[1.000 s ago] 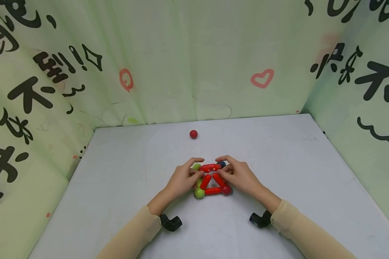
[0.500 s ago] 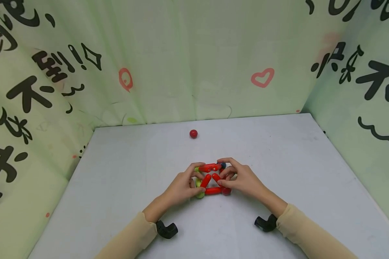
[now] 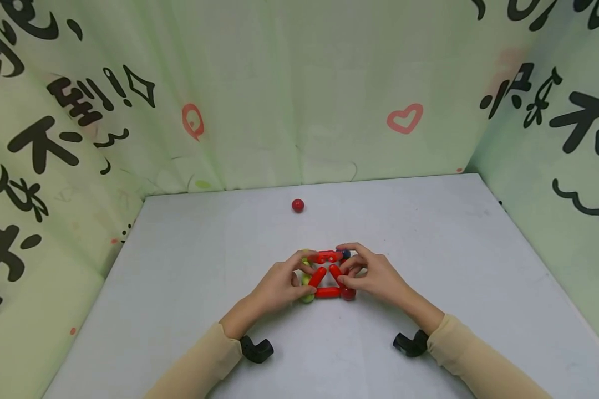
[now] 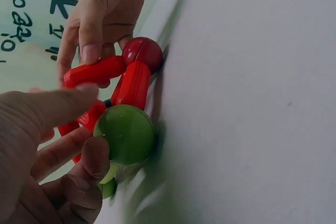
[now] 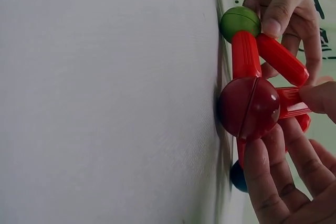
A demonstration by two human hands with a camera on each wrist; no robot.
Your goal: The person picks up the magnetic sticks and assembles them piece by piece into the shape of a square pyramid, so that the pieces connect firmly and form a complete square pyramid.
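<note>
A small frame of red rods [image 3: 328,292] joined by balls sits on the grey table [image 3: 189,266], held between both hands. My left hand [image 3: 303,272] pinches its left side, fingers curled by the green ball [image 4: 125,134] and thumb on a diagonal red rod [image 3: 317,276]. On the other side my right hand [image 3: 347,269] pinches, its fingers beside the dark red ball [image 5: 249,107] and over a small blue ball [image 5: 239,177]. Another red rod [image 3: 326,257] spans the top. In the right wrist view the green ball [image 5: 240,20] and a red rod [image 5: 245,53] lie against the table.
One loose red ball [image 3: 298,205] lies farther back on the table, apart from the frame. Green printed cloth walls [image 3: 299,100] enclose the table at the back and on both sides. Black wrist camera mounts [image 3: 257,349] [image 3: 409,343] sit under the sleeves.
Both hands have closed in tighter on the frame, covering more of the upper green ball. The wrists dropped slightly toward me. The loose red ball has not moved.
</note>
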